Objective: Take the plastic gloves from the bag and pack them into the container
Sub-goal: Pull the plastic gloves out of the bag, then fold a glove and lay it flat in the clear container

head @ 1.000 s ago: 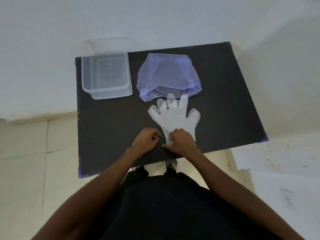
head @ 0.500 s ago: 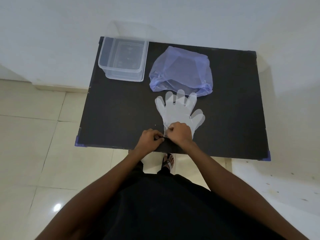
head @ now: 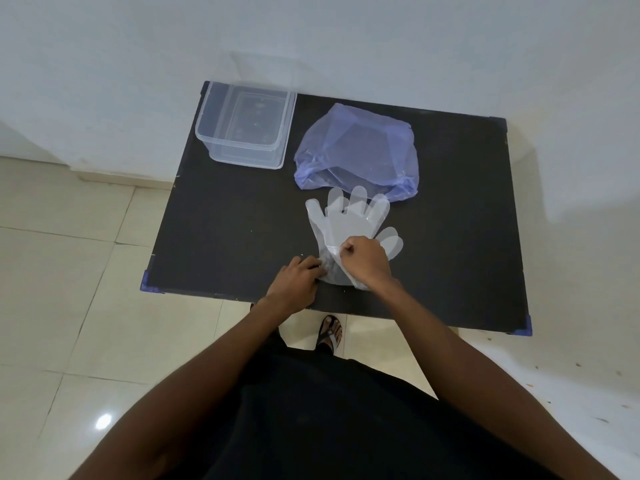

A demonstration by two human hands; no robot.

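Right hand (head: 363,263) curled nearly to a fist, fingertips (head: 343,249) pinching a lifted fold at the cuff end of the thin translucent plastic gloves (head: 346,220). Left hand (head: 298,280) also curled, fingertips (head: 317,265) pressing or gripping the cuff's left edge against the matte black rectangular tabletop (head: 225,230); can't tell which, contact hidden under the knuckles.

Gloves lying flat otherwise, appear to be several stacked, glove fingers fanned away from both hands. Glove fingertips touching the open mouth of the crumpled translucent purple plastic bag (head: 356,147), straight beyond the right-hand fingertips. Clear rectangular plastic container (head: 246,128) beyond and left of the left-hand fingertips, well apart from them, at the far left table corner, no gloves visible inside. Sandalled foot (head: 330,332) on cream floor tiles (head: 69,254) below the near table edge.

Versus 0.5 s ago: right fingertips further up the glove toward the palm, cuff now bunched and raised rather than flat. Left hand roughly same spot at the cuff edge. Bag and container unmoved relative to the table; camera framing shifted only.
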